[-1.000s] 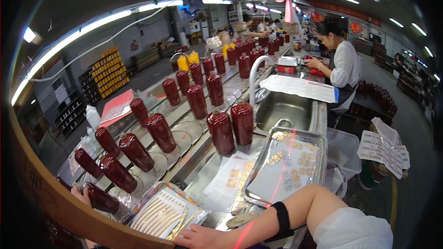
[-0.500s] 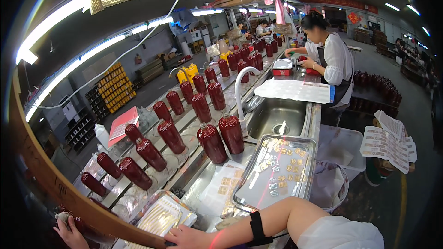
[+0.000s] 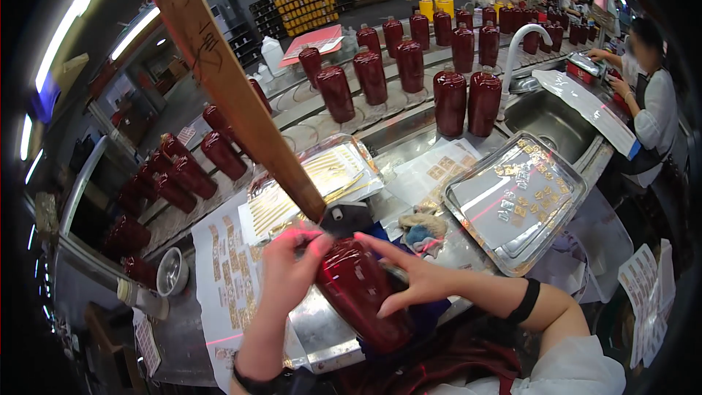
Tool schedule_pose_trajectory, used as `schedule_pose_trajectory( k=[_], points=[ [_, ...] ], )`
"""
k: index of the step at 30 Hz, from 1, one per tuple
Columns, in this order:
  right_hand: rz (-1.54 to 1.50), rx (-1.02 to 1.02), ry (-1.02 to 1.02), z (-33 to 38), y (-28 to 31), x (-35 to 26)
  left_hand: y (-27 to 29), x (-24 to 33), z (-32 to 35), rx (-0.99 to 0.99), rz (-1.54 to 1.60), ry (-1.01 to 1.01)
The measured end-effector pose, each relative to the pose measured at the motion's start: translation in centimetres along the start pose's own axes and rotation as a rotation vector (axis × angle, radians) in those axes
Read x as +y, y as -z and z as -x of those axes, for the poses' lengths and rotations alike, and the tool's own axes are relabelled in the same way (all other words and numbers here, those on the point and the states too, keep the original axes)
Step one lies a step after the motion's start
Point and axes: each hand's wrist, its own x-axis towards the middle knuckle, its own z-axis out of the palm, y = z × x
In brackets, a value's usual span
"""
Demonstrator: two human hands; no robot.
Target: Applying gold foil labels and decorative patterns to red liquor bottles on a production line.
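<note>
A glossy dark red bottle [image 3: 364,296] leans in front of me, low in the view, its neck end pointing away. My left hand [image 3: 289,267] has its fingers bent at the neck end; they are partly blurred and cover the neck. Along the bottle's right side lies my right hand [image 3: 418,276], with thumb and fingers around it. Past the bottle, a dark grey block-like object [image 3: 345,216] stands at the foot of a wooden post [image 3: 234,95]. A crumpled cloth [image 3: 424,228] lies beyond my right hand.
A metal tray [image 3: 486,238] holding gold decals sits at the right, before a sink [image 3: 552,121] with a white faucet [image 3: 510,66]. Striped gold sheets [image 3: 333,168] and a decal sheet [image 3: 223,278] lie left. Several red bottles [image 3: 450,102] stand behind. A co-worker [image 3: 651,95] works far right.
The view has swung left. My left hand and a red bottle have come from the lower left to the front. My right hand has left the post's foot and is on the bottle.
</note>
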Motion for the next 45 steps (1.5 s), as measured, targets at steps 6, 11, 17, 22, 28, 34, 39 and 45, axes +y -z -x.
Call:
schedule_pose_trajectory(
  k=[6, 11, 17, 22, 28, 34, 39, 45],
  points=[
    [-0.030, 0.155, -0.374, 1.0, 0.2, 0.1, -7.1, -3.6, 3.2, 0.111, 0.469, 0.105],
    [0.028, 0.201, -0.436, -0.3, 0.2, 0.8, -8.3, -6.2, 2.6, 0.199, 0.748, 0.263],
    [0.077, 0.255, -0.469, -2.1, 0.6, 0.6, -8.3, -7.2, 0.9, 0.262, 0.636, 0.293],
    [0.094, 0.207, -0.352, -1.5, 0.7, 1.4, -4.4, -8.3, 0.9, 0.149, 0.309, 0.220],
    [0.063, 0.175, -0.310, -0.5, 0.7, 3.0, 7.0, -11.5, -0.6, 0.397, -0.174, 0.157],
    [0.026, 0.185, -0.332, -0.4, 0.6, 2.9, 8.1, -13.5, -2.4, 0.310, -0.556, 0.060],
    [0.018, 0.179, -0.279, -0.5, 0.6, 2.8, 6.4, -13.5, -4.2, 0.239, -0.659, 0.176],
    [0.146, 0.184, -0.251, -0.3, 0.7, 2.6, 7.7, -14.2, -6.0, 0.402, -0.497, 0.057]
  ],
)
